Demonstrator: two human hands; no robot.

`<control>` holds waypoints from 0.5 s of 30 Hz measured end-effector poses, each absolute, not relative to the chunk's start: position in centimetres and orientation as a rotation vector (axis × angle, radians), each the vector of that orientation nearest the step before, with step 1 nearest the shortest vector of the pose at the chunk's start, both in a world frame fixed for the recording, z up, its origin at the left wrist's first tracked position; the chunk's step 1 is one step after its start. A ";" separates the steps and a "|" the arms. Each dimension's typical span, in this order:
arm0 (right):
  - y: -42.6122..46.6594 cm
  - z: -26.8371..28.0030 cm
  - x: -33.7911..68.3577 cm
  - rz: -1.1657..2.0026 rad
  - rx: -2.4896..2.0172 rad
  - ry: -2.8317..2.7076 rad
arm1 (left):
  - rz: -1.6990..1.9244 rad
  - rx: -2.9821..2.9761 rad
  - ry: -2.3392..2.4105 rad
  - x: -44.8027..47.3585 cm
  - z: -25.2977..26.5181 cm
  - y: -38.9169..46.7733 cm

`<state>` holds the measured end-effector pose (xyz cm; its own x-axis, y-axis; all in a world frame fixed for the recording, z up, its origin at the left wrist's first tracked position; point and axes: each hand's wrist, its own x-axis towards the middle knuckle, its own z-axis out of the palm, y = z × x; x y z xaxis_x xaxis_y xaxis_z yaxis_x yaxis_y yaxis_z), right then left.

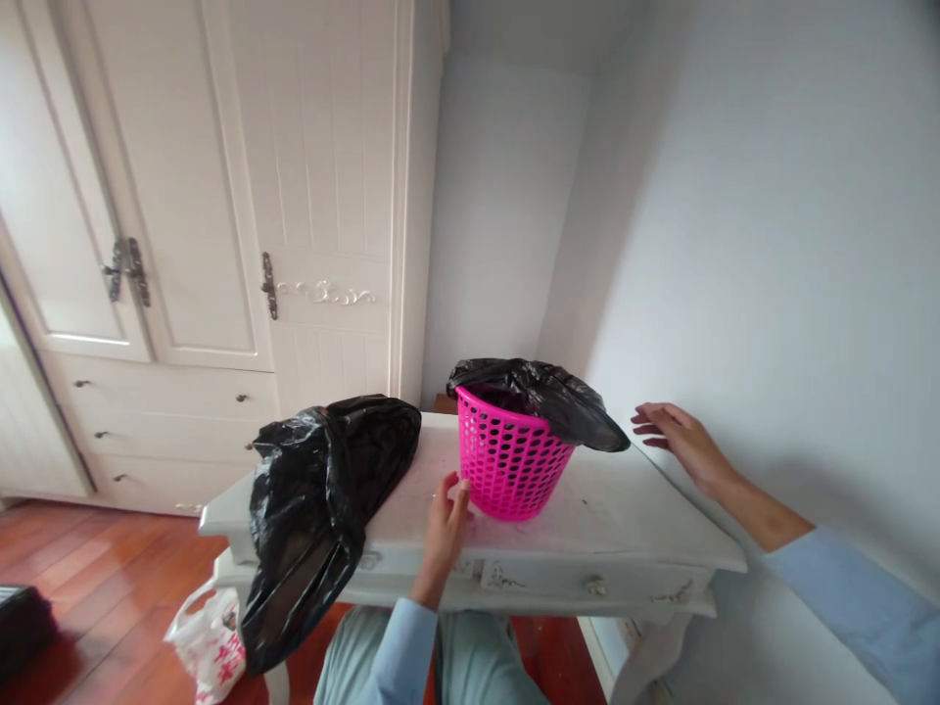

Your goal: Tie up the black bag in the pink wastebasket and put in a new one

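Observation:
A pink plastic wastebasket (506,460) with round holes stands upright on a white table (624,509). A black trash bag (580,406) lines it, its edge folded over the rim at the back and right, while the front left rim shows bare. My left hand (446,514) is at the basket's lower left side, fingers apart; whether the thumb touches the wall I cannot tell. To the right of the basket, my right hand (680,441) hovers in the air, open, fingers stretched toward the bag. Another black bag (323,490) lies over the table's left end and hangs off its front.
A white wardrobe (330,176) with drawers rises behind on the left. The wall (771,245) closes in on the right. On the wooden floor (132,578) stands a white plastic bag with red print (210,641), and a dark object (25,627) lies at the far left.

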<state>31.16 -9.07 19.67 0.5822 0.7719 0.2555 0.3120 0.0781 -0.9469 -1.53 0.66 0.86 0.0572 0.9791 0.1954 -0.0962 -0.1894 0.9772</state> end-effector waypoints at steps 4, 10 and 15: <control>-10.2 16.5 33.1 1.059 -1.511 -0.663 | 1.312 1.013 0.967 -3.0 4.4 3.3; -6.2 14.9 32.4 1.388 -1.324 -0.649 | 1.028 0.575 0.628 -5.4 12.4 8.0; -2.7 15.8 31.3 1.382 -1.227 -0.717 | 0.916 0.606 0.590 -5.2 16.6 9.7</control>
<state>31.25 -2.69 15.76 0.1362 0.9524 -0.2727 -0.3251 -0.2170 -0.9205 -5.22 9.72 16.59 0.4795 0.8531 -0.2056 -0.5395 0.4714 0.6976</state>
